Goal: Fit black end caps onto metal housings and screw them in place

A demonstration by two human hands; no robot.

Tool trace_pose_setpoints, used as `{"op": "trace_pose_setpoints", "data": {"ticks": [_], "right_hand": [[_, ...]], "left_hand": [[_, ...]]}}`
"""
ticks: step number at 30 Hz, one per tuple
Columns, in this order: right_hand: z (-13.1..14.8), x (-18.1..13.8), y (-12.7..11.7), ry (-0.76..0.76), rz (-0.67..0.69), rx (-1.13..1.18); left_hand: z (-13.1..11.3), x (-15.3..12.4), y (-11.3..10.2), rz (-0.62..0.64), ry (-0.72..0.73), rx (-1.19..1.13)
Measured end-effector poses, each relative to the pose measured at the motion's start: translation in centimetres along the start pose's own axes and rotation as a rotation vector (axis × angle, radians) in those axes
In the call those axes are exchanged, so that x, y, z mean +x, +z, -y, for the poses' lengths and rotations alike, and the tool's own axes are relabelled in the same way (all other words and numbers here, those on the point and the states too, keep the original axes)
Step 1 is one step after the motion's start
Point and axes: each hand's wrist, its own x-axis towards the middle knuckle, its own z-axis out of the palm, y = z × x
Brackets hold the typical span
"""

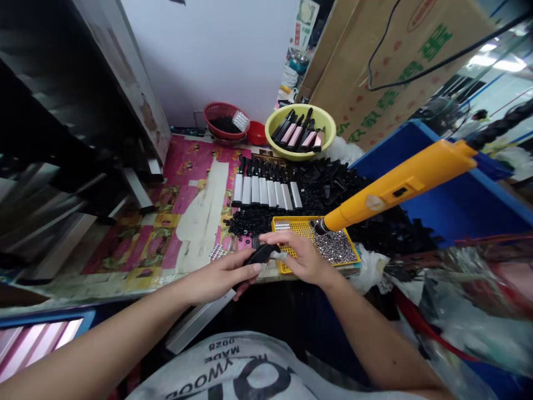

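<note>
My left hand [220, 276] is shut around a black plastic part [261, 254] above the table's front edge. My right hand [303, 258] is just to the right, its thumb at the part's tip and its fingers over a yellow perforated tray [316, 244]. Whether it pinches anything there is too small to tell. Small silver screws [333, 247] lie heaped in the tray. A yellow electric screwdriver [400, 186] hangs above the tray, its bit close to the screws and just beyond my right hand.
Several silver-and-black bars [266, 191] stand in a row beside a heap of black plastic parts [328, 183]. Behind them are a yellow basin [300, 130] holding similar bars and a red basket [225, 119]. A pink patterned cover [137, 244] lies on the table; a blue bin [437, 178] stands right.
</note>
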Motion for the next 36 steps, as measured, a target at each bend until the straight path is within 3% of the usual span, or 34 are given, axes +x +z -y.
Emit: {"op": "trace_pose_setpoints", "data": {"ticks": [4,6,8,11,12,13,15,18,23,30,36], "right_hand": [[0.6,-0.7,0.6,-0.030,-0.018,-0.182],[1.4,-1.1,-0.3,-0.070,-0.115,-0.326],[2.0,-1.4,-2.3,-0.150,-0.451,-0.433],[1.8,-1.3,-6.6,-0.247,-1.146,-0.484],[1.4,-1.3,-7.9,-0.226,-1.261,-0.450],[0.8,-1.2,-8.9,-0.168,-1.285,-0.385],[-0.5,-1.3,-9.7,-0.012,-1.174,-0.195],[-2.1,-1.7,-8.4,0.101,-1.047,0.051],[-4.6,-1.3,-5.9,0.039,-1.066,0.248],[-8.3,0.5,-6.3,0.006,-1.087,0.190],[-9.5,0.4,-6.4,-0.026,-1.097,0.198]], "left_hand": [[0.7,0.0,0.6,-0.152,0.059,0.309],[1.1,0.1,0.4,-0.189,0.055,0.338],[1.7,0.5,-0.2,-0.190,-0.001,0.206],[2.7,1.6,-0.9,-0.170,-0.142,-0.110],[3.1,1.9,-1.0,-0.166,-0.183,-0.200],[3.3,2.3,-0.9,-0.162,-0.218,-0.280],[3.7,3.0,-0.7,-0.137,-0.264,-0.414],[3.9,3.7,-0.1,-0.083,-0.285,-0.554],[4.1,4.5,0.1,-0.098,-0.282,-0.630],[4.6,4.8,-0.5,-0.059,-0.298,-0.756],[4.4,4.7,-0.6,-0.055,-0.313,-0.763]]}}
